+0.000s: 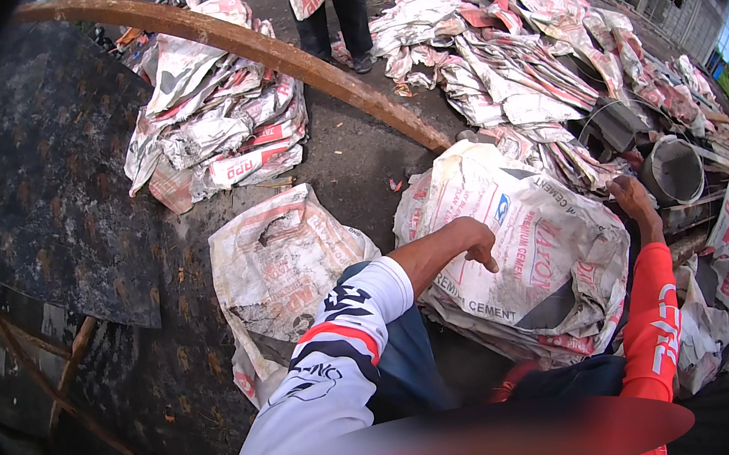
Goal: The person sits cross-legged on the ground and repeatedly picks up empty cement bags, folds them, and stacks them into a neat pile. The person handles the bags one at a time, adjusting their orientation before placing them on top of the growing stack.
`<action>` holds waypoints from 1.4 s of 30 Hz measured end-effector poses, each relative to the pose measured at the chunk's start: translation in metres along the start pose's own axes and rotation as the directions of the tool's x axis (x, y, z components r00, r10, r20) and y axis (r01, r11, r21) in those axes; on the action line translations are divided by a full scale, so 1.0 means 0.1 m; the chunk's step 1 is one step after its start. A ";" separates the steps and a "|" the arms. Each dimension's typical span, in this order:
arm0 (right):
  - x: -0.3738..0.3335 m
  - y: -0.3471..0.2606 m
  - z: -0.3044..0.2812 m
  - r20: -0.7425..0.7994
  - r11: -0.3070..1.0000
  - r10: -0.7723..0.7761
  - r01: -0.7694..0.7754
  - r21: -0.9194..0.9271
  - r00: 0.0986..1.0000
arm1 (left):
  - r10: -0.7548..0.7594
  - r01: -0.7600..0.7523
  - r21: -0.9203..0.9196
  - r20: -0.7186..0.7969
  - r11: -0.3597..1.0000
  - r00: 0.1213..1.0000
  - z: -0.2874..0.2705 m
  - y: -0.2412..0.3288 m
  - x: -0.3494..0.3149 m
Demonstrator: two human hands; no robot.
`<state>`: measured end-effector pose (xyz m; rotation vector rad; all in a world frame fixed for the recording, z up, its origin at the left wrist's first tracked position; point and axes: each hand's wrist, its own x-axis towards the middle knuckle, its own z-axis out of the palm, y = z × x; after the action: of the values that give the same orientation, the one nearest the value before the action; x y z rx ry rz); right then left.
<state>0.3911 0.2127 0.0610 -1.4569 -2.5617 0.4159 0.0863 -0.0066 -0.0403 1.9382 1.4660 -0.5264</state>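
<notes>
A pile of white cement sacks (514, 245) with red print lies in front of me, its top sack creased and dusty. Over the middle of that sack is my left hand (474, 241), at least one finger stretched downward, nothing visible in it. My right hand (634, 199) is at the pile's far right edge with its fingers curled; what they hold, if anything, is hidden. To the left of the pile, a flattened, dirty cement sack (281, 257) lies on the ground, torn at its lower part.
A stack of sacks (222, 126) stands far left, a bigger heap (517, 60) far right. A wooden pole (268, 51) slants across beside a dark sheet (44, 168). A bucket (674, 168) lies right. Another person (345, 9) stands beyond with a sack.
</notes>
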 end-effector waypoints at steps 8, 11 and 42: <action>-1.24 0.85 -0.26 0.093 0.842 0.522 -0.530 0.104 0.848 | 0.182 -0.168 0.076 -0.260 0.983 0.948 -0.17 0.09 0.02; -1.33 1.40 -0.16 0.047 0.893 0.449 -0.449 -0.015 0.892 | 0.277 -0.187 0.308 -0.281 0.933 0.919 -0.19 0.15 0.01; -2.30 3.26 -0.07 -0.005 0.715 0.626 -0.572 0.401 0.780 | -0.211 -0.370 -0.368 -0.892 0.853 0.400 0.44 0.87 0.00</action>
<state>0.7761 0.1748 -0.0376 -2.0361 -1.6938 0.8067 0.1724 -0.0522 -0.0496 1.8227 1.8158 1.1691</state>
